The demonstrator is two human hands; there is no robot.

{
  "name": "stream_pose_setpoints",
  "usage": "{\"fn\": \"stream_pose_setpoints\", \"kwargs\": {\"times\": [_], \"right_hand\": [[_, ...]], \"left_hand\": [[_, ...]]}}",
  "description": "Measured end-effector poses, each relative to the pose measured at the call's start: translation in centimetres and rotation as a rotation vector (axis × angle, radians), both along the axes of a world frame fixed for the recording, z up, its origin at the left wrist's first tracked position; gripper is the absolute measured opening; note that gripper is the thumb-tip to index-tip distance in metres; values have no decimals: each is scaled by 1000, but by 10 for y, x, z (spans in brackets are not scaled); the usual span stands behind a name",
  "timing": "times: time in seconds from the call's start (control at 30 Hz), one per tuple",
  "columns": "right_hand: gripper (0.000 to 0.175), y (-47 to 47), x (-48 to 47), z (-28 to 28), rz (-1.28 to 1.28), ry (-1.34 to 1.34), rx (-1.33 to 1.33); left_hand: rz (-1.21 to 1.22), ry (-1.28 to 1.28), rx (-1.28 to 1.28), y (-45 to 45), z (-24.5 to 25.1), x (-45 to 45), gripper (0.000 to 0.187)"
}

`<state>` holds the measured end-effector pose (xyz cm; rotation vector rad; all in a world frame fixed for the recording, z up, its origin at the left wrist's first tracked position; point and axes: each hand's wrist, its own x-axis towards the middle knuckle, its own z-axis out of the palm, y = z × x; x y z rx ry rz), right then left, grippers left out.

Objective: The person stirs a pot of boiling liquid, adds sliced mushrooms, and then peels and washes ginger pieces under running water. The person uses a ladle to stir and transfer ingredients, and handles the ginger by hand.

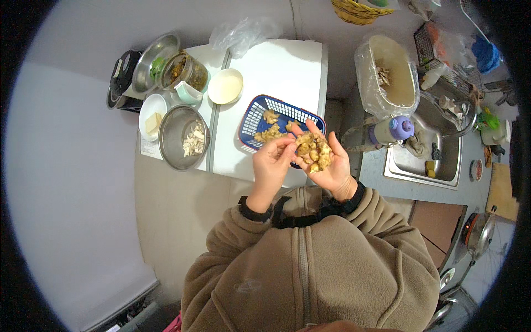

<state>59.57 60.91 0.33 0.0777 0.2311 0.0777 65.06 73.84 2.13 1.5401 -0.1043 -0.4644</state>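
Palm up, my right hand [332, 170] cradles a knobbly cluster of ginger root [314, 151] with several stubby fingers. The thumb and fingertips of my left hand [271, 162] pinch at the left edge of this ginger; whether a small loose piece sits between them is hidden. Below and beyond both hands stands a blue plastic basket [254, 112] with slotted white-looking sides. More ginger [269, 133] lies in it, including a piece [271, 116] near its far left. My right hand covers the basket's near right corner.
The white surface [286, 62] also carries a cream bowl [225, 86], a steel bowl of pale slices [184, 139], a white dish with a pale block [153, 123] and a glass jar [184, 72]. At right are a lined bin [388, 74], a purple-topped bottle [392, 129] and a steel sink [450, 166].
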Motion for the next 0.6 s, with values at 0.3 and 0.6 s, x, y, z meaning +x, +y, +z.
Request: {"fn": "stream_pose_setpoints", "kwargs": {"times": [0.3,0.6], "right_hand": [[49,45,-16,10,-23,-17,-133],[49,80,-38,15,-143,-39,-127]], "left_hand": [[-31,-167,-79,32,7,7,11],[-369,-168,35,63,10,8,10]]}}
